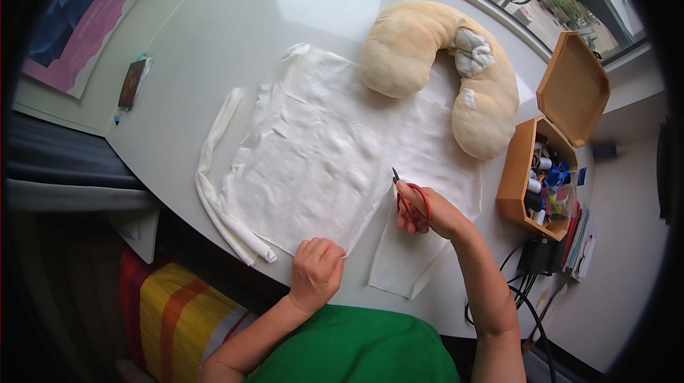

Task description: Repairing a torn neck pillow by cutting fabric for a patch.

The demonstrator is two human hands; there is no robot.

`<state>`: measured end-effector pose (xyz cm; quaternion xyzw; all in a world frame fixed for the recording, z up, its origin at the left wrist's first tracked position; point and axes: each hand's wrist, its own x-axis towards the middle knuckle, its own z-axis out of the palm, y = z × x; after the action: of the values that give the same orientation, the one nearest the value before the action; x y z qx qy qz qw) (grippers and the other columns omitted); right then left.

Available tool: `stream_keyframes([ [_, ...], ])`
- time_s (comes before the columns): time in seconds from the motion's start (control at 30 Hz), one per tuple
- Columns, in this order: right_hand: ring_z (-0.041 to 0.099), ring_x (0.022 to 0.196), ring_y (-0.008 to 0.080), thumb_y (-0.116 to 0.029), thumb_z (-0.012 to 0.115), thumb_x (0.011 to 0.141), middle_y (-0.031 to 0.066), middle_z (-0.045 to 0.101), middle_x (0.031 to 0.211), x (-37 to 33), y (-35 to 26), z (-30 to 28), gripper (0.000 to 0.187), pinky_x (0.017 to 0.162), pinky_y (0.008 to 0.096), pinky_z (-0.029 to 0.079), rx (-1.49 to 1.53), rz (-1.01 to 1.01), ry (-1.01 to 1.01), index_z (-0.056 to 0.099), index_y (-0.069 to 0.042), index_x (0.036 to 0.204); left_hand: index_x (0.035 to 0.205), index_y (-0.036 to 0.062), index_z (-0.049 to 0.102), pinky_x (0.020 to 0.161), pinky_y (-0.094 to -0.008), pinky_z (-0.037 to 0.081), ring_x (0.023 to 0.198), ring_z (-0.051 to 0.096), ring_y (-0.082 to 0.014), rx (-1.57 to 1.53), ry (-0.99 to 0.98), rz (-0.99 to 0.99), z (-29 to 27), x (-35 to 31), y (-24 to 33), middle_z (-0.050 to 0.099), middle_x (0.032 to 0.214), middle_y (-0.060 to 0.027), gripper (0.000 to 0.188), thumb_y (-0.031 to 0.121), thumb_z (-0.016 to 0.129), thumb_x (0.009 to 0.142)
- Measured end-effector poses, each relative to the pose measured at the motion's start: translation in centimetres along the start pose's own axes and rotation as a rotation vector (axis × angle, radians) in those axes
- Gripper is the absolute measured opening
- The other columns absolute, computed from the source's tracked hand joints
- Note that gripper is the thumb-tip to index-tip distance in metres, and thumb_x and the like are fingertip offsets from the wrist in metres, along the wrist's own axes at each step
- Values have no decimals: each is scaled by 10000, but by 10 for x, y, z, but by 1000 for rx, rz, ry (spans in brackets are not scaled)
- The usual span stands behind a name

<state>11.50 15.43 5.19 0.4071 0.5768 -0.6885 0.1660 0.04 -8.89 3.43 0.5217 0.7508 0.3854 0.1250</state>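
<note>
A thin white sheet of fabric [306, 155] is spread on a glossy white table [171, 69]; its near edge is pinched by the left hand [315, 275], curled knuckles up, forearm slanted in from lower left. Red-handled metal scissors [396, 178] are gripped by the right hand [437, 215], blades pointed away, forearm angled leftward. Beyond, a beige U-shaped stuffed pillow [402, 55] is laid partly over the fabric.
</note>
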Motion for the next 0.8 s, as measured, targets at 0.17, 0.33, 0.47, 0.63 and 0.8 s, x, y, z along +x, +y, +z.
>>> stream_keyframes([
  [0.17, 509, 527, 81, -663, 508, 924, 15, 573, 632, 1, -7, -2, 600, 477, 225, 371, -35, 56, 38, 545, -100, 717, 819, 56, 580, 679, -407, 419, 746, 559, -313, 7, -1, -13, 2, -2, 0, 566, 795, -98, 178, -41, 644, 685],
  [0.33, 509, 518, 90, -691, 581, 867, 2, 539, 600, 7, 4, -16, 619, 479, 230, 382, -109, 17, 31, 566, -104, 670, 817, 55, 581, 681, -408, 421, 746, 559, -312, 8, -13, -22, 2, -2, 1, 565, 794, -98, 179, -43, 648, 682],
  [0.47, 512, 516, 84, -672, 577, 880, 7, 557, 603, 6, -10, -21, 605, 469, 221, 370, -161, 34, -10, 558, -107, 664, 815, 54, 579, 680, -412, 421, 743, 556, -314, 14, -2, -20, 3, -3, -1, 562, 792, -98, 182, -50, 646, 682],
  [0.63, 537, 523, 85, -672, 550, 897, 25, 604, 630, 15, -25, -25, 608, 461, 219, 370, -212, 69, -74, 563, -105, 679, 863, 63, 595, 687, -394, 415, 759, 559, -284, 24, -8, -3, 1, -3, -3, 549, 809, -78, 211, -35, 666, 689],
  [0.8, 538, 523, 87, -676, 545, 898, 24, 602, 621, 20, -28, -25, 611, 454, 222, 356, -227, 100, -85, 565, -108, 674, 858, 62, 601, 692, -391, 419, 761, 562, -286, 26, -7, 0, 3, -7, -2, 554, 812, -77, 201, -35, 667, 695],
])
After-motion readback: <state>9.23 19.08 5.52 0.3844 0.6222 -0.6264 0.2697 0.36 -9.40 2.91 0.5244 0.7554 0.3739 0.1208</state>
